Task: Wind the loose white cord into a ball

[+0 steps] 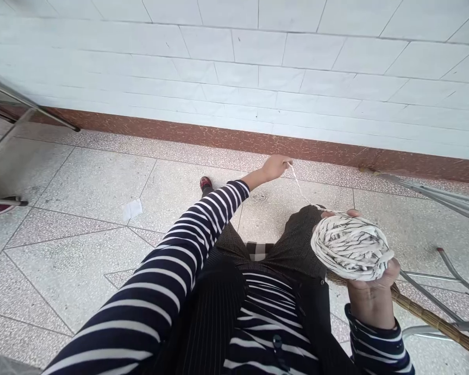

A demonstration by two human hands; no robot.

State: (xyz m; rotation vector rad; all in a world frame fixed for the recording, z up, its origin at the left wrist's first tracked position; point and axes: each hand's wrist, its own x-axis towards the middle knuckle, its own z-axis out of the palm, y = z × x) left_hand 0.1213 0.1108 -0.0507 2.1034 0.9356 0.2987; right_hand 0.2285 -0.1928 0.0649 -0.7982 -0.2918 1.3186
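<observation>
A large ball of white yarn with dark flecks [352,247] rests in my right hand [375,278], whose fingers wrap around it from below and behind. From the ball's upper left side a strand of the yarn [299,186] runs up to my left hand [276,167]. My left hand is stretched forward over the floor near the wall base, its fingers pinched on the strand. Between the two hands the strand hangs slightly slack. Part of my right palm is hidden behind the ball.
A straw-handled broom [433,312] and metal chair legs [453,271] are at my right. Folded metal poles [437,192] lean near the wall [258,78]. Metal furniture legs [27,104] stand at the left. A white paper scrap [132,210] lies on the tiled floor [82,182].
</observation>
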